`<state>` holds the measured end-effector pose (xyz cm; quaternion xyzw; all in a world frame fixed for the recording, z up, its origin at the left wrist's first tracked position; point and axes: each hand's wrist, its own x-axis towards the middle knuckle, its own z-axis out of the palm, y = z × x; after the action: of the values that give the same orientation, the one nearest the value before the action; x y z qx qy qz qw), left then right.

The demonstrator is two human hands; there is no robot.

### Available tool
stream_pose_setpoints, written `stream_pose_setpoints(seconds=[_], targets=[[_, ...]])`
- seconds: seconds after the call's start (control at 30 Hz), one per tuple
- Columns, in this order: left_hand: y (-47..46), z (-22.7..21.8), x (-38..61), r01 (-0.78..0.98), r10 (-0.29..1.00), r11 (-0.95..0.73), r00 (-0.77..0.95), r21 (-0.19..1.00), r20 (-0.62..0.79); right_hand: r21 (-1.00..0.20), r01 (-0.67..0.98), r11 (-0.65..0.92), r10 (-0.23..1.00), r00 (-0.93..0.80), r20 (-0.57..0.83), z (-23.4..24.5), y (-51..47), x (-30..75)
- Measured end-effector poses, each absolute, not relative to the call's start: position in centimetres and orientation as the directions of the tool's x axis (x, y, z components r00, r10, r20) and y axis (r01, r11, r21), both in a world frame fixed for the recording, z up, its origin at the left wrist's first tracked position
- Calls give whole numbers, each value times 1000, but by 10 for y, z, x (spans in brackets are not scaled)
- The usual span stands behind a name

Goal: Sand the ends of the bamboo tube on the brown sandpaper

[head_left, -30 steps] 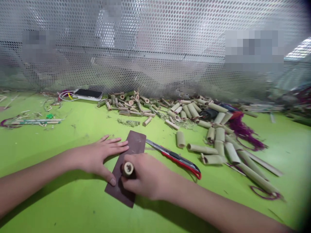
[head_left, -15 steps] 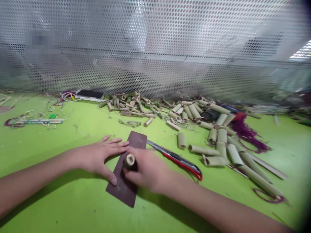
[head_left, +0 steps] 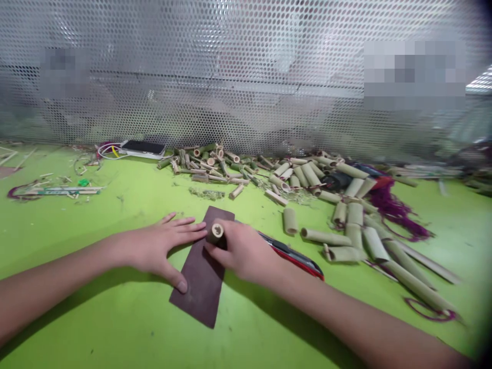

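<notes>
- Bamboo tube (head_left: pixel 217 231): on end on the 12 o'clock part of the brown sheet (head_left: pixel 202 288), clamped in the right hand (head_left: pixel 245 250).
- Left hand (head_left: pixel 154 249): 9 o'clock, fingers spread, thumb on the sheet.
- Utility knife (head_left: pixel 294 254): 3 o'clock, partly hidden behind the right hand.
- Bamboo pile (head_left: pixel 309 175): 12 to 2 o'clock.
- Phone (head_left: pixel 143 147): 11 o'clock.
- Perforated screen (head_left: pixel 230 102): bars the far side, beyond the pile.

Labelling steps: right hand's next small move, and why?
Probably slide the pale-ended round bamboo piece toward the wearer along the brown rectangular sheet: the right hand holds it near the sheet's far end, and the left hand touches the left edge.
</notes>
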<state>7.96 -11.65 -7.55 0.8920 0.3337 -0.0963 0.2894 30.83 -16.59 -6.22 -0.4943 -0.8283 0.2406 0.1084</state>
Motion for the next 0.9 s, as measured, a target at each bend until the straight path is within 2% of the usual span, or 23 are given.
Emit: stream_pose_setpoints(seconds=[0.13, 0.2, 0.27, 0.3, 0.43, 0.47, 0.6, 0.77, 0.9], targets=[[-117, -75, 79, 652, 541, -613, 758, 446, -365, -584, 684, 438, 740, -643, -199, -59, -170, 307], [-117, -76, 79, 657, 544, -609, 754, 444, -368, -537, 738, 408, 787, -582, -202, -57, -168, 307], [-117, -76, 78, 664, 552, -604, 748, 441, -368, -466, 811, 353, 878, -459, -135, -56, -167, 307], [-117, -76, 78, 663, 553, -605, 748, 440, -366, -462, 816, 348, 887, -446, -121, -55, -167, 307], [-117, -78, 78, 651, 547, -621, 759, 437, -353, -589, 690, 420, 723, -647, -242, -54, -170, 306], [-117, -78, 78, 653, 548, -619, 757, 436, -355, -593, 690, 415, 721, -647, -248, -55, -169, 306], [-117, -78, 79, 665, 554, -603, 747, 440, -369, -485, 808, 335, 885, -446, -131, -59, -165, 307], [-118, -77, 79, 658, 552, -611, 753, 440, -358, -567, 697, 439, 739, -639, -212, -61, -170, 305], [-117, -77, 80, 671, 557, -598, 741, 439, -374, -452, 828, 332, 898, -424, -116, -62, -171, 304]])
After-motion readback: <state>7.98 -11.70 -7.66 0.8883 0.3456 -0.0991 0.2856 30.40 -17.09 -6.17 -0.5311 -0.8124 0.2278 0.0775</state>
